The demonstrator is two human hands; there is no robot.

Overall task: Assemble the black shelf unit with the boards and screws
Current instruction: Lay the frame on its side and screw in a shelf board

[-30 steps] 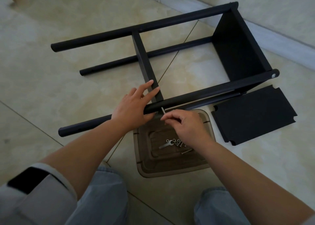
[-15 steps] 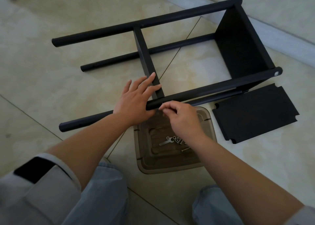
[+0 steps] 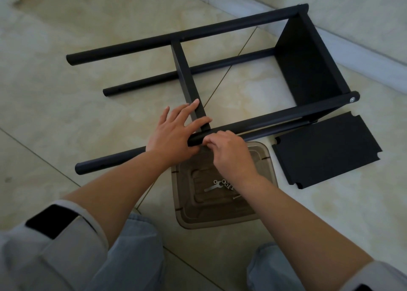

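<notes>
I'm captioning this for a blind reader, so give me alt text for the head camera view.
Two hands work at the near pole of a black shelf frame lying on a tiled floor: the left hand rests on it, the right hand pinches at it. A loose board and a tray of hardware lie nearby.

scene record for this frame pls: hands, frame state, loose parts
left hand: rests on near pole, fingers straight along middle board
right hand: fingertips pinched at the near pole; what they hold is hidden
shelf frame: on its side, end board fitted
loose board: flat on floor, right of frame
tray: holds wrench and screws
</notes>
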